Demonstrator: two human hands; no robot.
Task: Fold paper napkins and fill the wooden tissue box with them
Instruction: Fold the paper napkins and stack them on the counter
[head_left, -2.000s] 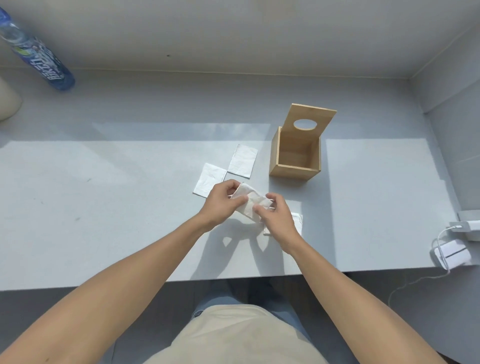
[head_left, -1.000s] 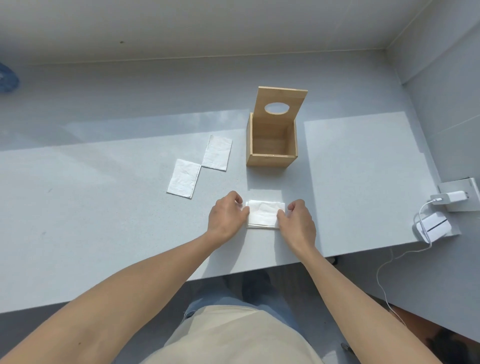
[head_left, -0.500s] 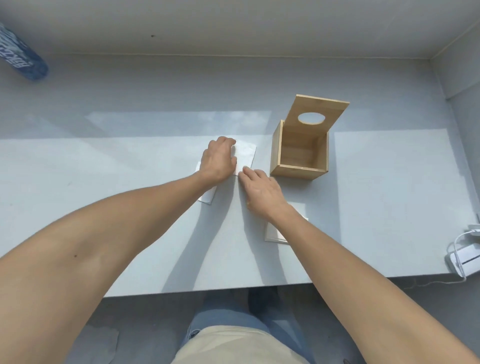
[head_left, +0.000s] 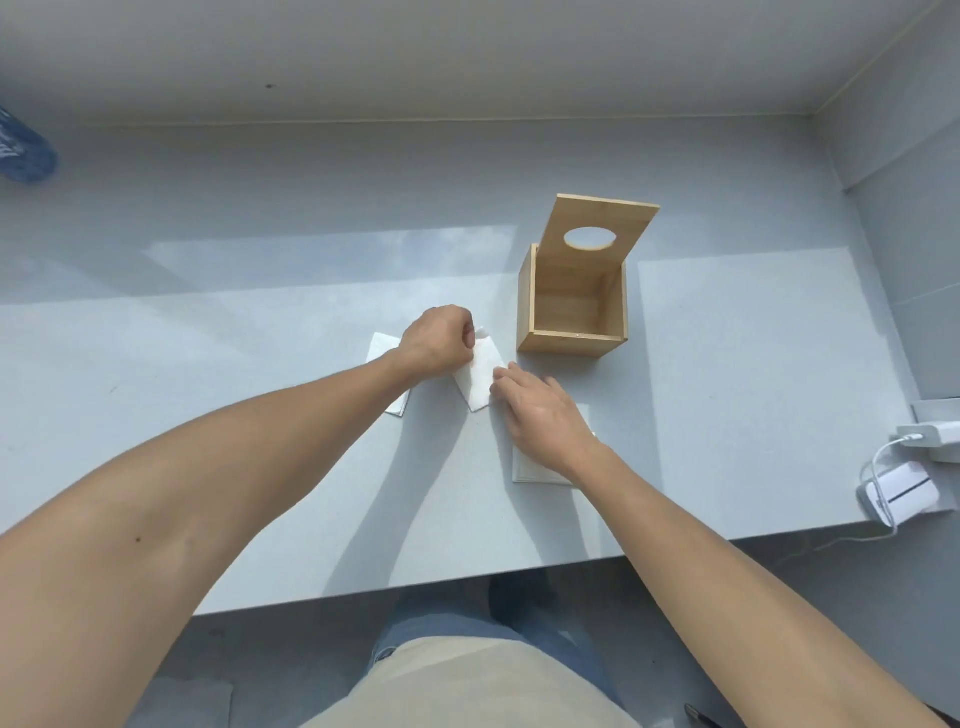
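The wooden tissue box (head_left: 571, 340) stands open on the grey table (head_left: 727, 364), its lid with an oval hole tilted back; its inside looks empty. My left hand (head_left: 439, 340) pinches a white napkin (head_left: 480, 376) and holds it tilted off the table, just left of the box. My right hand (head_left: 540, 410) hovers with fingers apart, its fingertips at the napkin's right edge. Another flat napkin (head_left: 389, 379) lies partly under my left wrist. A folded napkin stack (head_left: 535, 470) lies under my right wrist.
A blue bottle (head_left: 21, 150) lies at the far left edge. A white charger with cable (head_left: 893, 488) sits at the table's right end, by the wall. The table's front edge runs just before my lap.
The folded napkin was laid on the stack near the front. Both hands reached to the flat napkins by the box, and my left hand has lifted one off the table.
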